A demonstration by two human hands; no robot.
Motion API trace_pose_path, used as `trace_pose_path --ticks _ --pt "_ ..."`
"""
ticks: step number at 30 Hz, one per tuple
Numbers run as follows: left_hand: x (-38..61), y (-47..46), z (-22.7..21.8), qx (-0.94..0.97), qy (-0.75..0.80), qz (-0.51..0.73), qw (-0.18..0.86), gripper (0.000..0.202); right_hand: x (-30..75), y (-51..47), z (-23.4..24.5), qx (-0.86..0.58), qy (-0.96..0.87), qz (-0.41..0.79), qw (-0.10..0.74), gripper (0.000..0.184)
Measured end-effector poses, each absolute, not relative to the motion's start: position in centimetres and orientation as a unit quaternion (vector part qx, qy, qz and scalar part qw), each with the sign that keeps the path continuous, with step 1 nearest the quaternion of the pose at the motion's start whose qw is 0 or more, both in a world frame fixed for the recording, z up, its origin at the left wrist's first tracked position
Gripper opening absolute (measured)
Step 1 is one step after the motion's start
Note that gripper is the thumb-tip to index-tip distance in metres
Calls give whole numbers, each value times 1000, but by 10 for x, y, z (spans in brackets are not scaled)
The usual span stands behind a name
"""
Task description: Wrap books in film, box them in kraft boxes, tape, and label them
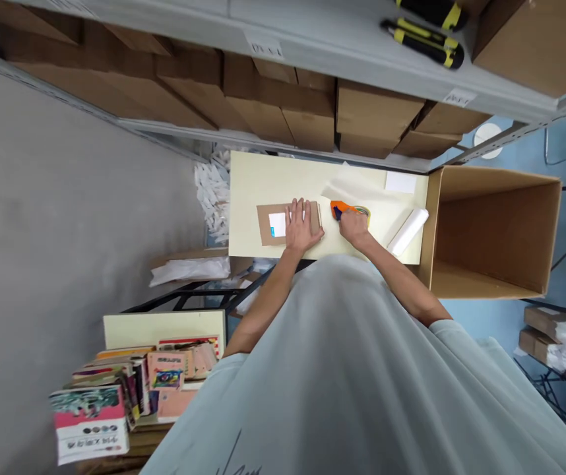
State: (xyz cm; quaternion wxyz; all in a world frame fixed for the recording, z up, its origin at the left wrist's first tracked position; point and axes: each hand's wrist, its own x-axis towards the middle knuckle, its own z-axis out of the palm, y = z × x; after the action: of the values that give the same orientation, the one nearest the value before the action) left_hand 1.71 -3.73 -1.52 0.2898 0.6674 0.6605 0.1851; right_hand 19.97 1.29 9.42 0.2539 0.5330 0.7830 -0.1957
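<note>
A flat brown cardboard parcel (269, 224) with a white label lies on the pale yellow table (263, 178). My left hand (299, 227) rests flat on its right half, fingers stretched out. Just to the right, my right hand (353, 227) is closed round an orange tape dispenser (341, 209) that sits on the table beside the parcel's right edge.
A white roll (408, 231) and a white sheet (400, 182) lie on the table's right part. A big empty carton (491, 231) stands open on the right. Shelves hold brown boxes (283, 99) and yellow-black utility knives (424, 43). Books (129, 389) are stacked lower left.
</note>
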Motion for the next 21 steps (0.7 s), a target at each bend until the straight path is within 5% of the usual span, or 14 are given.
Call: trace_pose_path --ticks 8,14,21 --pt "18 15 61 703 599 314 220 70 197 65 191 630 748 -164 131 63" --pt "7 125 164 731 521 428 105 61 157 161 285 610 785 -103 -36 56" --pt "-16 211 221 733 533 399 135 72 124 271 336 581 811 -62 7 50"
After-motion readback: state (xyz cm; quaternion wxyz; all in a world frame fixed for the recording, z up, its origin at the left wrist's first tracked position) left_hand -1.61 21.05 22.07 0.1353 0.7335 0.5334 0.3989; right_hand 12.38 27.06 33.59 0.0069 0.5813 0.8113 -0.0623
